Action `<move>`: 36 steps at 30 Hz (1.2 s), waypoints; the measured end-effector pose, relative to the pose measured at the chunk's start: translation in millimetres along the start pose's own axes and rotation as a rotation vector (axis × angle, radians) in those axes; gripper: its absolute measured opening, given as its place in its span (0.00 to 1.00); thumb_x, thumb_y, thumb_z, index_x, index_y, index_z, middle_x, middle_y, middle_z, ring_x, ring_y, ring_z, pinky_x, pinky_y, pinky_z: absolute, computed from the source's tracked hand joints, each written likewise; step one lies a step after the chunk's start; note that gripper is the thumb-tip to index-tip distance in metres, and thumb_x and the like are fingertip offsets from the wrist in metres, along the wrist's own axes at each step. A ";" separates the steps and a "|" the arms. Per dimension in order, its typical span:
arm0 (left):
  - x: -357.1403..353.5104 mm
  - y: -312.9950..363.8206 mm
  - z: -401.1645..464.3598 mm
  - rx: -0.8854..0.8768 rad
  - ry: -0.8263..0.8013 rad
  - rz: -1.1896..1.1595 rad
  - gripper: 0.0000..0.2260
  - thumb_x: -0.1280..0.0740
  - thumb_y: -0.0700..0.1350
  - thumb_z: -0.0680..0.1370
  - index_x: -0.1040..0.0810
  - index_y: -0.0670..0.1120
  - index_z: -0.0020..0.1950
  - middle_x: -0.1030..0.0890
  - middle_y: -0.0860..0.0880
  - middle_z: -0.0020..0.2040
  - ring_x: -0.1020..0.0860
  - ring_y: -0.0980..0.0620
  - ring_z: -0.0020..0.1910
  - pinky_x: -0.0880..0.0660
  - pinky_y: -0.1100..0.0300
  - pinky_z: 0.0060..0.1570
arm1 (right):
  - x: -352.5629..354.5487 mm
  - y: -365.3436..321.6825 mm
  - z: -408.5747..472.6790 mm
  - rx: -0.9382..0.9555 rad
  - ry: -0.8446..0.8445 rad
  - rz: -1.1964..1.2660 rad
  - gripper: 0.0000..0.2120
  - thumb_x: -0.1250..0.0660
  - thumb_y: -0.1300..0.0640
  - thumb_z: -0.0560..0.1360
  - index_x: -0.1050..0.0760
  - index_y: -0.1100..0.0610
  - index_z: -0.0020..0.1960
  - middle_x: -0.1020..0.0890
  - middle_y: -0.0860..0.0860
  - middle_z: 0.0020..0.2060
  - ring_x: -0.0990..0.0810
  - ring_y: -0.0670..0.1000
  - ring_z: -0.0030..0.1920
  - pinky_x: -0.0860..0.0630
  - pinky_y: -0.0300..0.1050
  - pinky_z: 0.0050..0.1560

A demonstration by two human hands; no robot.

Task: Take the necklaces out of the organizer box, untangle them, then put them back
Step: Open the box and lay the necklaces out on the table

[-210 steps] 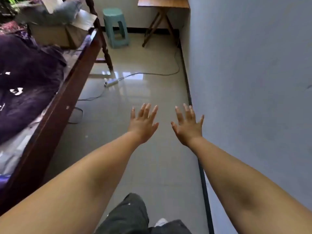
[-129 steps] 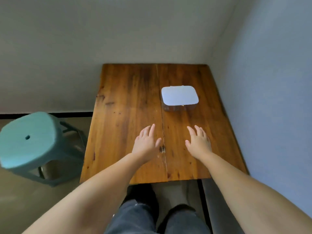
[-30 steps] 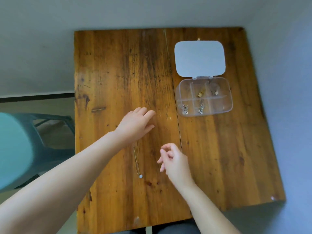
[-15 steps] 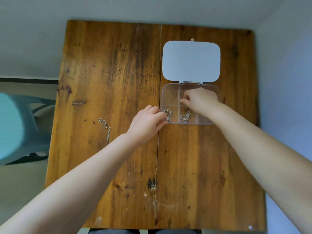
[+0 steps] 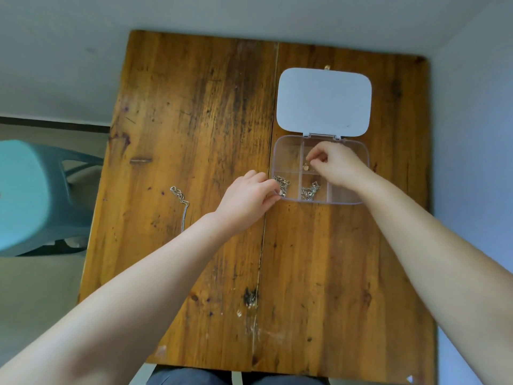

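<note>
A clear organizer box [image 5: 286, 151] lies on the right half of the wooden table [image 5: 194, 107], its white lid [image 5: 324, 100] folded open behind it. My right hand [image 5: 337, 166] is inside the back middle compartment, fingers pinched on a thin gold necklace with a small pendant [image 5: 306, 167]. My left hand [image 5: 248, 197] rests at the box's front left corner, fingertips touching its wall beside a tangled silver chain [image 5: 283, 184]. Another silver tangle [image 5: 311, 190] fills the front middle compartment. One silver necklace [image 5: 181, 204] lies stretched out on the table to the left.
A teal plastic stool [image 5: 30, 195] stands left of the table. Grey walls close the table in at the back and on the right. My legs show under the table's near edge.
Since half a second ago my right hand has pinched the gold necklace in the back compartment. My left hand stays at the box's corner. Earlier, the silver necklace was laid out on the left.
</note>
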State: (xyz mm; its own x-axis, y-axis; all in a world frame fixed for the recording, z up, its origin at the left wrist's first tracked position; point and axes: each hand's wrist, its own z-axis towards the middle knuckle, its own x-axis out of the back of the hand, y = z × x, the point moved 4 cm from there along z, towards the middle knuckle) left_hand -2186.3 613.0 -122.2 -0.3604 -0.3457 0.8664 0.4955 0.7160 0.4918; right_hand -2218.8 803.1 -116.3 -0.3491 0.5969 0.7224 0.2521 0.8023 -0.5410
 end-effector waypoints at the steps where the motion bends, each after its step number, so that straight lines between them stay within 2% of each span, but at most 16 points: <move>1: 0.5 0.0 0.1 0.003 -0.012 0.003 0.08 0.36 0.48 0.78 0.22 0.46 0.52 0.22 0.46 0.45 0.28 0.46 0.45 0.28 0.54 0.40 | 6.9 -2.4 -1.9 -0.022 0.016 0.100 0.08 0.39 0.60 0.77 0.22 0.54 0.52 0.21 0.48 0.41 0.23 0.46 0.40 0.28 0.38 0.38; 3: 3.9 1.4 0.5 0.010 0.000 -0.007 0.11 0.35 0.48 0.77 0.24 0.45 0.58 0.23 0.45 0.50 0.27 0.45 0.49 0.28 0.53 0.44 | 21.6 -11.5 -12.1 -0.078 -0.002 0.428 0.09 0.37 0.60 0.76 0.20 0.50 0.46 0.20 0.46 0.37 0.22 0.44 0.37 0.26 0.36 0.36; 5: 17.7 6.0 0.1 0.052 0.045 -0.183 0.18 0.35 0.46 0.77 0.30 0.46 0.67 0.25 0.44 0.60 0.29 0.45 0.59 0.29 0.54 0.54 | 34.2 -28.0 -29.2 -0.058 -0.075 0.747 0.09 0.35 0.59 0.75 0.18 0.50 0.42 0.19 0.46 0.35 0.21 0.45 0.37 0.23 0.37 0.35; 8: 50.5 24.6 4.7 0.045 0.012 -0.567 0.27 0.35 0.44 0.77 0.40 0.47 0.74 0.36 0.46 0.73 0.40 0.51 0.72 0.40 0.57 0.70 | 45.1 -62.9 -56.4 0.084 -0.214 0.962 0.07 0.35 0.58 0.74 0.18 0.51 0.44 0.20 0.48 0.35 0.22 0.44 0.36 0.22 0.38 0.36; 10: 75.5 39.5 4.2 -0.014 -0.085 -0.686 0.24 0.36 0.43 0.78 0.37 0.47 0.72 0.38 0.48 0.74 0.41 0.57 0.72 0.42 0.62 0.70 | 48.0 -87.6 -71.1 0.163 -0.276 1.048 0.08 0.36 0.59 0.75 0.19 0.52 0.46 0.21 0.48 0.35 0.23 0.44 0.35 0.23 0.38 0.36; 11: 86.9 44.8 1.2 -0.042 -0.139 -0.728 0.19 0.37 0.44 0.79 0.33 0.46 0.70 0.33 0.49 0.72 0.37 0.60 0.69 0.39 0.65 0.68 | 49.5 -98.2 -77.2 0.193 -0.284 1.094 0.08 0.37 0.60 0.76 0.19 0.53 0.46 0.21 0.49 0.35 0.23 0.45 0.35 0.23 0.37 0.35; 13: 104.9 50.9 -7.8 -0.039 -0.227 -0.822 0.10 0.41 0.45 0.81 0.22 0.45 0.57 0.21 0.48 0.59 0.24 0.52 0.58 0.30 0.58 0.61 | 53.5 -112.6 -85.5 0.219 -0.215 1.224 0.07 0.37 0.60 0.76 0.20 0.53 0.47 0.21 0.49 0.34 0.24 0.46 0.34 0.24 0.38 0.34; 15: 118.6 49.7 -19.8 0.029 -0.256 -1.056 0.14 0.46 0.44 0.82 0.24 0.42 0.45 0.17 0.44 0.45 0.20 0.45 0.46 0.26 0.53 0.53 | 51.7 -118.3 -90.3 0.196 -0.028 1.365 0.07 0.37 0.60 0.76 0.21 0.54 0.50 0.20 0.49 0.37 0.21 0.46 0.37 0.23 0.39 0.37; 17: 125.5 44.0 -31.2 0.153 -0.248 -1.459 0.14 0.48 0.43 0.83 0.28 0.42 0.42 0.20 0.45 0.36 0.22 0.48 0.36 0.25 0.57 0.45 | 27.8 -123.6 -93.8 0.102 0.043 1.412 0.12 0.39 0.55 0.78 0.26 0.57 0.60 0.19 0.51 0.44 0.19 0.48 0.43 0.21 0.44 0.44; 20: 121.0 20.9 -38.5 0.403 -0.163 -1.859 0.14 0.47 0.44 0.82 0.27 0.43 0.41 0.24 0.49 0.30 0.26 0.53 0.30 0.24 0.63 0.34 | -44.7 -140.2 -109.9 -0.066 -0.247 1.354 0.26 0.47 0.45 0.79 0.32 0.62 0.67 0.21 0.57 0.47 0.21 0.54 0.48 0.24 0.55 0.58; 22: 111.5 -4.2 -44.1 0.592 -0.117 -1.936 0.13 0.46 0.44 0.82 0.26 0.43 0.42 0.25 0.50 0.30 0.27 0.55 0.27 0.25 0.64 0.30 | -84.3 -153.2 -129.1 -0.084 -0.410 1.397 0.23 0.46 0.45 0.77 0.26 0.60 0.60 0.19 0.56 0.39 0.19 0.53 0.42 0.22 0.48 0.52; 23: 106.4 -16.6 -47.8 0.682 -0.103 -1.964 0.13 0.46 0.43 0.82 0.26 0.42 0.43 0.26 0.49 0.30 0.27 0.55 0.27 0.25 0.64 0.29 | -96.5 -154.5 -137.5 -0.084 -0.415 1.407 0.18 0.43 0.47 0.77 0.24 0.58 0.56 0.20 0.53 0.35 0.20 0.51 0.37 0.21 0.46 0.51; 26: 84.4 -53.0 -60.9 0.897 -0.063 -1.955 0.13 0.46 0.43 0.82 0.26 0.41 0.44 0.27 0.49 0.31 0.28 0.54 0.27 0.26 0.62 0.28 | -128.0 -140.0 -156.0 -0.152 -0.253 1.354 0.10 0.38 0.56 0.77 0.19 0.55 0.48 0.24 0.48 0.29 0.25 0.46 0.31 0.21 0.45 0.50; 30: 54.9 -83.0 -67.1 0.999 -0.051 -1.665 0.15 0.47 0.43 0.83 0.25 0.40 0.44 0.27 0.47 0.32 0.27 0.51 0.30 0.23 0.59 0.32 | -168.6 -117.1 -178.8 -0.360 -0.107 1.300 0.12 0.41 0.61 0.80 0.18 0.56 0.49 0.21 0.50 0.33 0.23 0.46 0.35 0.21 0.42 0.42; 33: 36.5 -87.4 -61.2 0.940 -0.110 -1.330 0.14 0.47 0.43 0.82 0.25 0.40 0.45 0.24 0.45 0.34 0.25 0.50 0.31 0.22 0.60 0.32 | -197.9 -105.0 -191.6 -0.499 -0.037 1.084 0.13 0.43 0.63 0.80 0.21 0.55 0.55 0.17 0.50 0.41 0.17 0.47 0.40 0.20 0.40 0.43; 36: 24.7 -83.7 -48.8 0.693 -0.180 -0.827 0.15 0.45 0.44 0.81 0.22 0.41 0.44 0.22 0.46 0.37 0.24 0.49 0.36 0.23 0.55 0.41 | -222.0 -99.9 -195.8 -0.552 0.034 0.949 0.11 0.43 0.62 0.80 0.26 0.53 0.58 0.17 0.52 0.45 0.16 0.47 0.40 0.20 0.39 0.40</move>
State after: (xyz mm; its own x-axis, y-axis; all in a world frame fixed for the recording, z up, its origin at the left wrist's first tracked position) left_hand -2198.1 514.9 -137.7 -0.5152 -0.8236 0.2371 -0.4857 0.5084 0.7111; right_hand -1989.8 591.8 -138.3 0.2236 0.9660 0.1300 0.7769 -0.0961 -0.6222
